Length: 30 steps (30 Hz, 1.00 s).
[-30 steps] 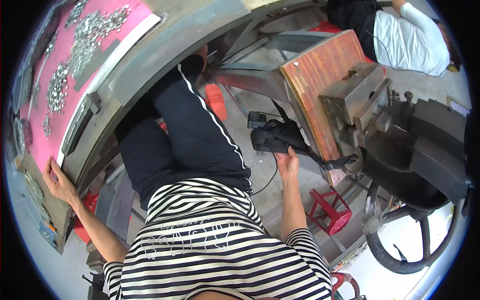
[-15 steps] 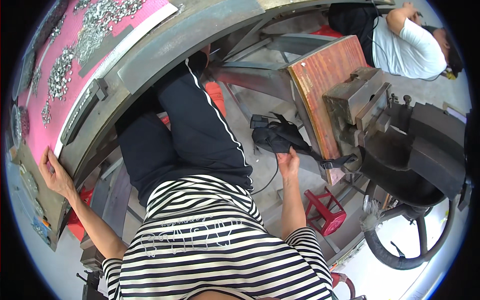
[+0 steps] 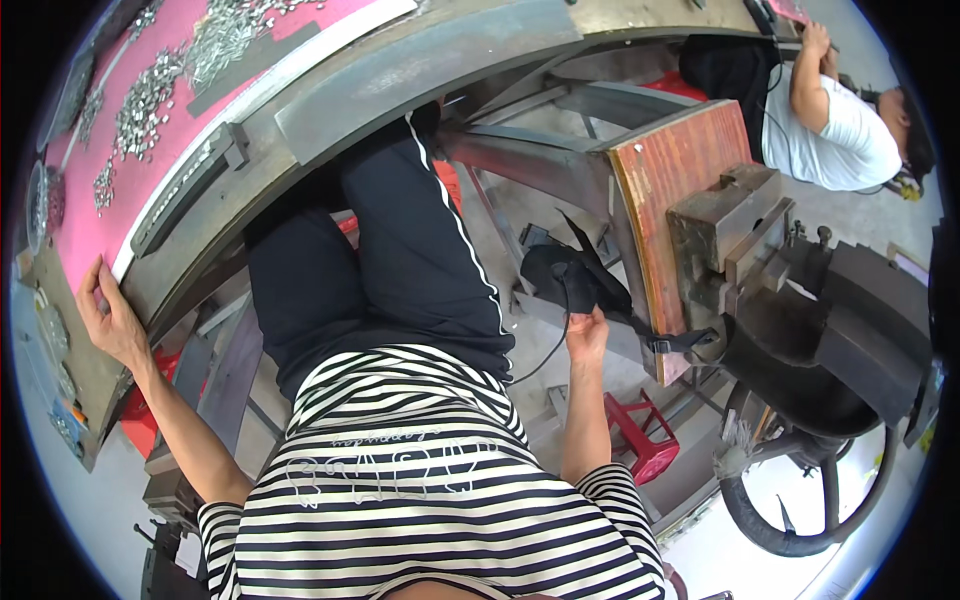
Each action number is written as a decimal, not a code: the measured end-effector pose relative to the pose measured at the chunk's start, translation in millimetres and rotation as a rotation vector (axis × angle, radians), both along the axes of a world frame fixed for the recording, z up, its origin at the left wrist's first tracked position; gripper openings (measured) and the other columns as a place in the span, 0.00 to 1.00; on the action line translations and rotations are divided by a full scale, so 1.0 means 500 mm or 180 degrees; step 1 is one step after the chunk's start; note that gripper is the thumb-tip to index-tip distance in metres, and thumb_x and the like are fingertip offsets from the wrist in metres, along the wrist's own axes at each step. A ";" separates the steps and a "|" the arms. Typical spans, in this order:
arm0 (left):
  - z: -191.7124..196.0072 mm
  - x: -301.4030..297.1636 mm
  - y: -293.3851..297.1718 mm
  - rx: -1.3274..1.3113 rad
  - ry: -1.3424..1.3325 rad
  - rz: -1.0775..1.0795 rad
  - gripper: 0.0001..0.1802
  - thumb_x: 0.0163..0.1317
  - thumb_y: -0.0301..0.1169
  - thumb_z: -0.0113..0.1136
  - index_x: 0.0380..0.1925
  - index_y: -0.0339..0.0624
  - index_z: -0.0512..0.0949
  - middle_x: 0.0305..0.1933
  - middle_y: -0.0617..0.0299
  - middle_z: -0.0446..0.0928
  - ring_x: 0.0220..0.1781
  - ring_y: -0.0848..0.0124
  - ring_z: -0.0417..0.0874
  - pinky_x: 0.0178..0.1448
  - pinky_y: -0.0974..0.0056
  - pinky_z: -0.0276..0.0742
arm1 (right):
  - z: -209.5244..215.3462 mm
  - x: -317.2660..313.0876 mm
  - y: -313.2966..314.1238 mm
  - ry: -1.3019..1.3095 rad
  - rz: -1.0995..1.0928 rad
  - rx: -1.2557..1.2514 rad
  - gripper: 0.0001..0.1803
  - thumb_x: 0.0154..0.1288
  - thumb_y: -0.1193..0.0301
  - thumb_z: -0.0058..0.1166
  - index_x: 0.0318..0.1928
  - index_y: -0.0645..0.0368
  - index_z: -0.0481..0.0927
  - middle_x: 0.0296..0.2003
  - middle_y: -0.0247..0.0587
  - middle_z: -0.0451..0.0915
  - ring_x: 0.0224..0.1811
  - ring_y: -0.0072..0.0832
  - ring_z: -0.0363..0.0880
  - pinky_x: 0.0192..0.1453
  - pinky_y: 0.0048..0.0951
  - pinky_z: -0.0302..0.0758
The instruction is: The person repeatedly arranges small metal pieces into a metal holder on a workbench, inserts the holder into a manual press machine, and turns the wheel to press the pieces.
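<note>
My left hand (image 3: 112, 318) rests at the front corner of the workbench, on the edge of a pink mat (image 3: 85, 235). Its fingers are slightly bent, thumb apart, with no held thing visible. Low on the right, my right hand (image 3: 586, 338) grips the lower edge of a black fabric pouch with straps (image 3: 570, 280). A buckled black strap (image 3: 680, 342) runs from the pouch past the wooden board toward the vise. A thin black cable (image 3: 553, 362) hangs beside the hand. The fingertips of my right hand are partly hidden by the fabric.
Small metal parts (image 3: 150, 100) lie heaped on the mat, by a clear round container (image 3: 45, 205). A vise (image 3: 725, 225) sits on a reddish wooden board (image 3: 645, 180). Below stand a red stool (image 3: 640, 440) and a black wheel (image 3: 800, 540). Another person (image 3: 830, 125) works far right.
The view has shifted, so bench and vise appear farther right. My right hand still grips the pouch, which has changed shape, one strap now pointing up. My left hand stays at the bench corner.
</note>
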<state>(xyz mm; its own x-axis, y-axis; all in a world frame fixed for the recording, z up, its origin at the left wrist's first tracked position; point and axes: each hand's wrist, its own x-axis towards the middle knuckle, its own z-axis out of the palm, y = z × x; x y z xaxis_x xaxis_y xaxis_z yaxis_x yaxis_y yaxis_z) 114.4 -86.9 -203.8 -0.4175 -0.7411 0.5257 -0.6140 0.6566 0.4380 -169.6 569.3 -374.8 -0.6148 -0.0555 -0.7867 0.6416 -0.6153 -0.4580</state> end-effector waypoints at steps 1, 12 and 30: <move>0.001 0.000 0.001 -0.0039 -0.0052 -0.0005 0.11 0.73 0.29 0.61 0.50 0.37 0.85 0.49 0.59 0.83 0.52 0.71 0.82 0.60 0.67 0.75 | 0.000 -0.008 -0.009 -0.0302 -0.0290 0.0534 0.12 0.74 0.72 0.42 0.41 0.59 0.81 0.29 0.33 0.82 0.25 0.23 0.72 0.35 0.27 0.72; 0.006 0.001 0.003 -0.0032 -0.0107 0.0026 0.11 0.73 0.29 0.62 0.50 0.37 0.85 0.49 0.59 0.83 0.52 0.71 0.82 0.62 0.67 0.74 | -0.063 0.003 0.082 -0.0043 0.0181 0.0371 0.15 0.75 0.71 0.39 0.42 0.58 0.82 0.29 0.34 0.83 0.24 0.24 0.73 0.35 0.31 0.73; 0.031 -0.006 0.005 0.0013 0.0054 0.0190 0.12 0.72 0.31 0.63 0.51 0.38 0.85 0.51 0.58 0.85 0.53 0.71 0.83 0.61 0.65 0.75 | -0.081 -0.008 0.084 -0.0079 0.0809 -0.0230 0.16 0.82 0.60 0.41 0.42 0.54 0.79 0.30 0.33 0.82 0.36 0.33 0.84 0.45 0.35 0.80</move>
